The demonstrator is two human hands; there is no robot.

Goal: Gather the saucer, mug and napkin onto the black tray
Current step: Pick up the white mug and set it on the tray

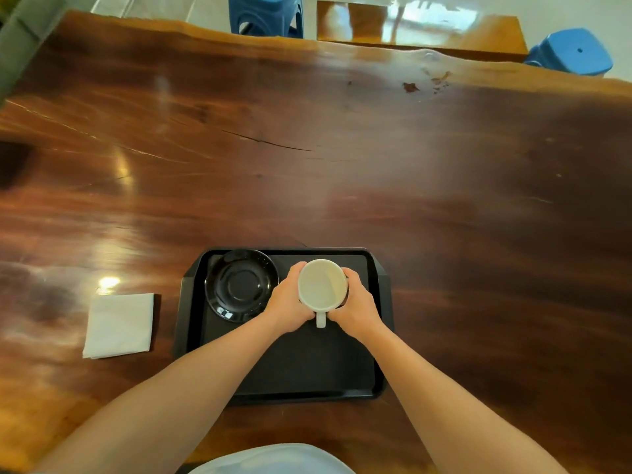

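Note:
A white mug is over the far middle of the black tray, its handle pointing towards me. My left hand and my right hand wrap its two sides. I cannot tell whether the mug rests on the tray or hangs just above it. A black saucer lies in the tray's far left corner, just left of my left hand. A folded white napkin lies on the table to the left of the tray, apart from it.
The tray sits near the front edge of a long glossy wooden table. Two blue plastic stools and a smaller wooden table stand beyond the far edge.

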